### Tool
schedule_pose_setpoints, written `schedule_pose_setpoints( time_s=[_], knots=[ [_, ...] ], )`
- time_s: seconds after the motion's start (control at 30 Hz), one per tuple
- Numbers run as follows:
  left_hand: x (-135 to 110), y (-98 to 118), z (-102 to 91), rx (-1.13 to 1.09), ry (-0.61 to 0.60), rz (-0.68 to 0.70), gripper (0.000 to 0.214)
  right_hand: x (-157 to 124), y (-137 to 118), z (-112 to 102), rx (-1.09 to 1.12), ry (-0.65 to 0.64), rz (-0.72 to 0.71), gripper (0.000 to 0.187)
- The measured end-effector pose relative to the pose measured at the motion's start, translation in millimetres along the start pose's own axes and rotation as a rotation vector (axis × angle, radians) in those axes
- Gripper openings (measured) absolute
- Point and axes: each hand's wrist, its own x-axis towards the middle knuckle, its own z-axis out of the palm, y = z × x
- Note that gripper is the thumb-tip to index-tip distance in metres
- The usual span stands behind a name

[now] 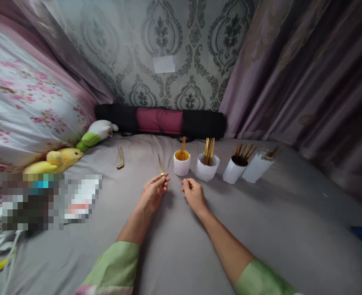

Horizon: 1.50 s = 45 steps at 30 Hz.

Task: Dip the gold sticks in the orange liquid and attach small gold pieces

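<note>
On the grey bedsheet (175, 246), the left hand (154, 192) pinches a thin gold metal utensil (160, 165) at its lower end, tip pointing up and away. The right hand (193, 193) rests loosely curled just beside it, holding nothing. Near the bed's far edge stand four white cups: the first (181, 164) holds one gold stick, the second (207, 168) several, the third (233, 170) and fourth (255, 167) lean rightwards. Another gold utensil (120, 158) lies apart, leftwards.

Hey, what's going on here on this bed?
A person sits at a grey bedsheet. Their left hand pinches a thin gold utensil upright; the right hand rests empty, loosely curled. Four white cups holding gold cutlery stand just ahead, and another gold piece lies to the left.
</note>
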Motion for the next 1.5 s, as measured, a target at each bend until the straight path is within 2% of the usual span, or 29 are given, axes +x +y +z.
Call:
schedule_pose_setpoints(
  time_s=[0.37,1.0,1.23,1.5],
  knots=[
    [-11,-23,1.6,0.079,-0.044,0.032,0.025,0,-2,-2,0.045,-0.029,0.022,0.037],
    [-16,-29,-4.5,0.500,-0.003,0.318,0.036,0,-7,-6,0.174,-0.088,0.064,0.035],
    [-17,-33,-11.1,0.809,-0.015,0.531,0.034,-1,-12,-9,0.234,-0.095,0.074,0.033],
    [-22,-29,-8.6,1.079,-0.015,0.765,0.030,-1,-15,-14,0.304,-0.092,0.071,0.030]
  ],
)
